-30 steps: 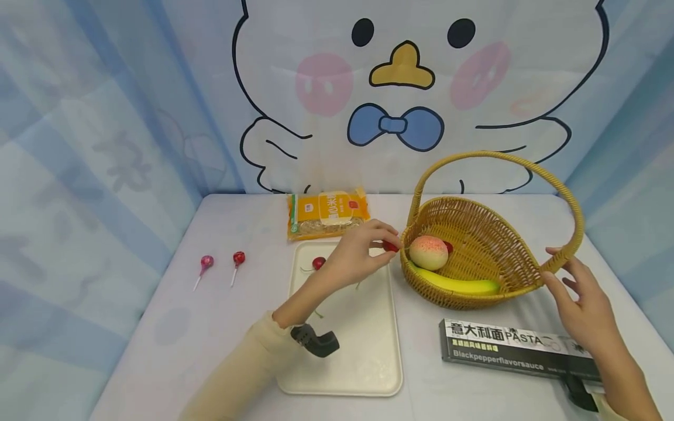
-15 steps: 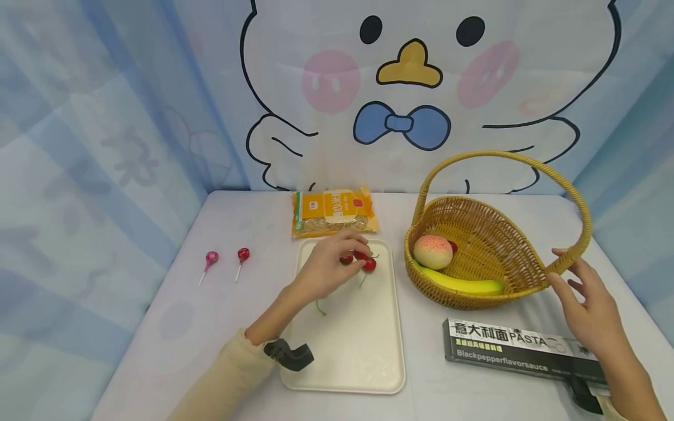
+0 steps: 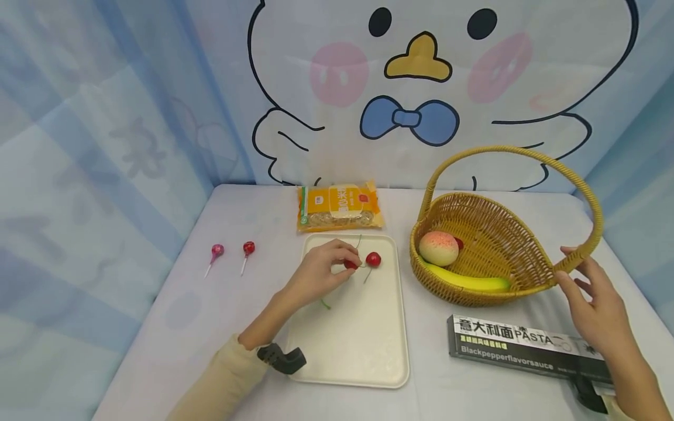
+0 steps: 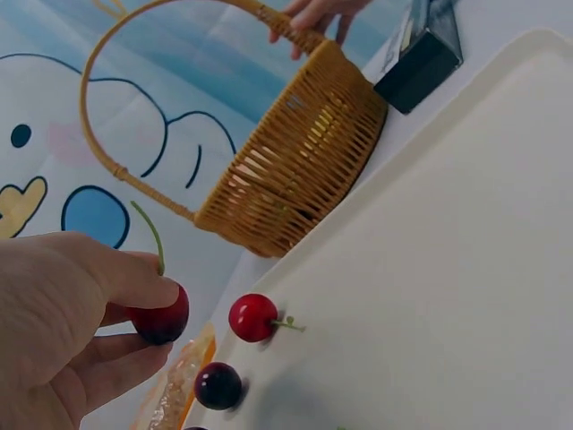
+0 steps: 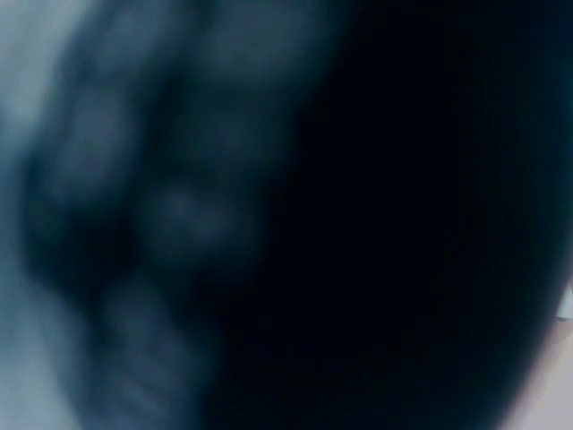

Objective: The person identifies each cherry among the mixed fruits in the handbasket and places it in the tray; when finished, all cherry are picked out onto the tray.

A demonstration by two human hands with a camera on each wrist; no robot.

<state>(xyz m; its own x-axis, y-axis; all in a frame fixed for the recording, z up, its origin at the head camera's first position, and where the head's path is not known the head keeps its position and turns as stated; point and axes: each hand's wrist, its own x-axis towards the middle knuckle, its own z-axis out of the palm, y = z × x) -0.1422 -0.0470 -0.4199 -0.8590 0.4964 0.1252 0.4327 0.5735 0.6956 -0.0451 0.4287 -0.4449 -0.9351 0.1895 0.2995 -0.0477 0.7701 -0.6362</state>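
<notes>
My left hand [image 3: 323,266] is over the upper part of a cream tray [image 3: 368,351], pinching a red cherry [image 4: 161,315] between thumb and fingers, its green stem pointing up. On the tray lies another red cherry [image 3: 373,259], just right of the hand. A darker cherry [image 4: 218,386] shows in the left wrist view; the hand hides it from the head view. My right hand [image 3: 600,307] grips the right end of a wicker basket [image 3: 474,301] where its handle [image 3: 592,234] joins. A peach [image 3: 439,248], a banana [image 3: 468,279] and a small red thing [image 3: 460,243] lie inside.
An orange food packet [image 3: 340,206] lies behind the tray. Two lollipops, one pink [image 3: 217,251] and one red [image 3: 248,249], are on the left. A black pasta box [image 3: 526,351] lies before the basket, partly under the right forearm. The right wrist view is dark and blurred.
My left hand, holding a cherry, has moved left from the basket's left rim to over the tray. The right hand has stayed on the basket; the whole head view shifts slightly.
</notes>
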